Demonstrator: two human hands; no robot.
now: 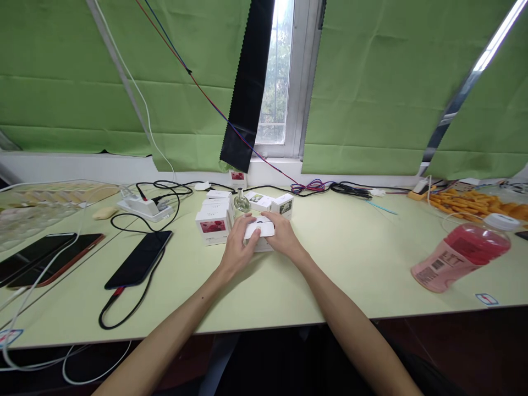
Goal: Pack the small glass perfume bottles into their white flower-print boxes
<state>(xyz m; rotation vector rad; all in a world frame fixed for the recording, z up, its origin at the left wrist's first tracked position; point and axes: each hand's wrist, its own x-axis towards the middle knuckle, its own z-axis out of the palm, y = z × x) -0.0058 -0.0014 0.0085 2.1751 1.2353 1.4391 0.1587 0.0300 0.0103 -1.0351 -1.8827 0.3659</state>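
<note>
A small white box (263,246) stands on the table before me, its white top flap (265,229) showing between my hands. My left hand (238,245) grips the left side, thumb pressed on the flap. From the other side my right hand (286,237) curls round the same box, fingers at its far edge. My palms hide much of the box's sides. Just beyond it is a clear glass bottle (241,202). To the left sits a group of white boxes with red flower pictures (213,226). Behind my right hand is a white box with a dark picture (283,205), beside another lying box (259,201).
A phone (139,260) on a cable and a power strip (145,209) lie left, with more phones (53,258) farther out. A pink drink bottle (462,253) lies tilted on the right, near orange pieces (474,202). Cables (350,188) run along the back.
</note>
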